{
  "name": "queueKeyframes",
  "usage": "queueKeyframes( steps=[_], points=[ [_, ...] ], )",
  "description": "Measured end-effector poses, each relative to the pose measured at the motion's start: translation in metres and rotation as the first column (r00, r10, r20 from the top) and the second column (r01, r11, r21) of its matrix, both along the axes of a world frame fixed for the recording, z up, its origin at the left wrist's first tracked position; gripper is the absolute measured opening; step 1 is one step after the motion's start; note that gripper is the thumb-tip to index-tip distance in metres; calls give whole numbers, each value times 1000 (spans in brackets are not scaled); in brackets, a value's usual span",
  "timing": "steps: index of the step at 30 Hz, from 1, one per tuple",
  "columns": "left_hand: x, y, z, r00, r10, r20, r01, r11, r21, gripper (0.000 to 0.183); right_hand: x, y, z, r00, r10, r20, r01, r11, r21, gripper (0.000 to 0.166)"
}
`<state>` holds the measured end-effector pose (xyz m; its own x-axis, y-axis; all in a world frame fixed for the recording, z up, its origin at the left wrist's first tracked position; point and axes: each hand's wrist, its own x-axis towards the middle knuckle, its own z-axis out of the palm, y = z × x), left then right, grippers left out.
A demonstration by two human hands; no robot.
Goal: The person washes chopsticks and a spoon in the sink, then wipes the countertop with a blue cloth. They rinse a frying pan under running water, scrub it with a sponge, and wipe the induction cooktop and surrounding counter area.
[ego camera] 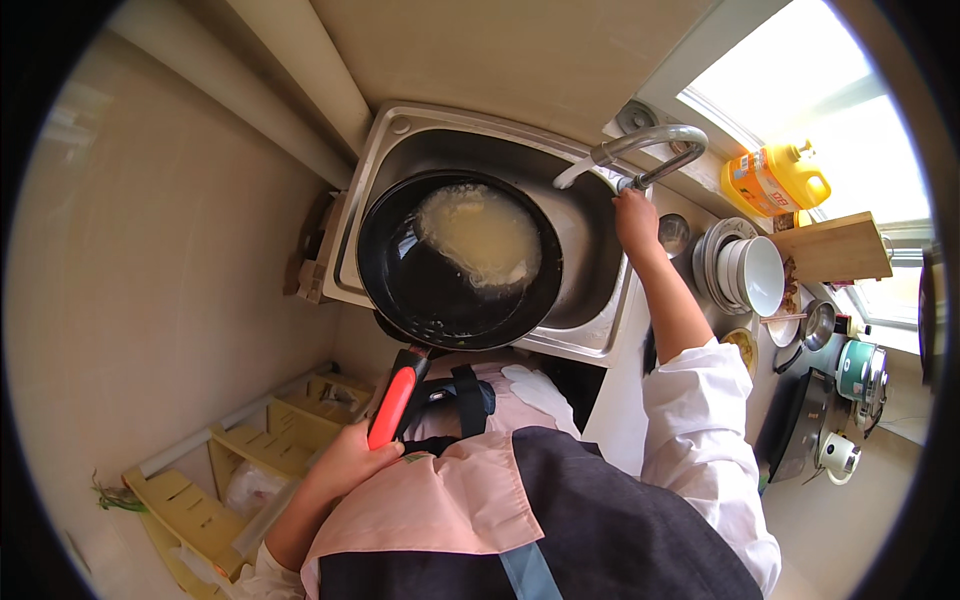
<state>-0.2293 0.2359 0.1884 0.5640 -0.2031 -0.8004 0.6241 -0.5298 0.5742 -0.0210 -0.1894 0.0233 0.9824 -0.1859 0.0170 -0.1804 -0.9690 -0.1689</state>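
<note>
My left hand [360, 457] grips the red and black handle [394, 401] of a large black frying pan [427, 300]. The pan lies over the left part of a stainless steel sink [592, 285], and cloudy, pale liquid [484, 232] pools inside it. At the sink's right side my right hand [636, 214] is closed at the base of the curved metal faucet [652, 139], by its control. The faucet's whitish spout end [574, 174] points into the basin, right of the pan. Whether water runs from it I cannot tell.
Stacked bowls and plates [739, 270] stand on the counter to the right, beside a metal ladle [673, 234]. A yellow jug [776, 180] and a wooden cutting board [836, 247] are near the window. Farther along are a small pan [816, 326] and a green cooker [859, 371]. A yellow rack [255, 450] stands lower left.
</note>
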Motion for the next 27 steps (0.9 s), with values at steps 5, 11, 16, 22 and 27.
queueKeyframes(
  steps=[5, 11, 16, 22, 27],
  points=[
    [-3, -1, -12, 1000, 0, -2, 0, 1000, -22, 26, 0, 2, 4, 1000, 25, 14, -25, 1000, -5, 16],
    [-1, -6, -17, 1000, 6, 9, -6, 999, -31, 27, 5, 4, 0, 998, 59, -19, -60, 995, -75, 14],
    [1, -7, -17, 1000, 12, -2, -12, 998, -59, 26, 11, 8, -4, 992, 78, -96, -93, 983, -158, 13],
    [5, -8, -14, 999, 2, -32, -4, 999, -40, 23, 15, 24, 9, 979, 111, -173, -149, 963, -225, 17],
    [8, -8, -13, 1000, -9, -10, 8, 998, -63, 25, 15, 26, 9, 979, 119, -165, -155, 962, -224, 17]
  ],
)
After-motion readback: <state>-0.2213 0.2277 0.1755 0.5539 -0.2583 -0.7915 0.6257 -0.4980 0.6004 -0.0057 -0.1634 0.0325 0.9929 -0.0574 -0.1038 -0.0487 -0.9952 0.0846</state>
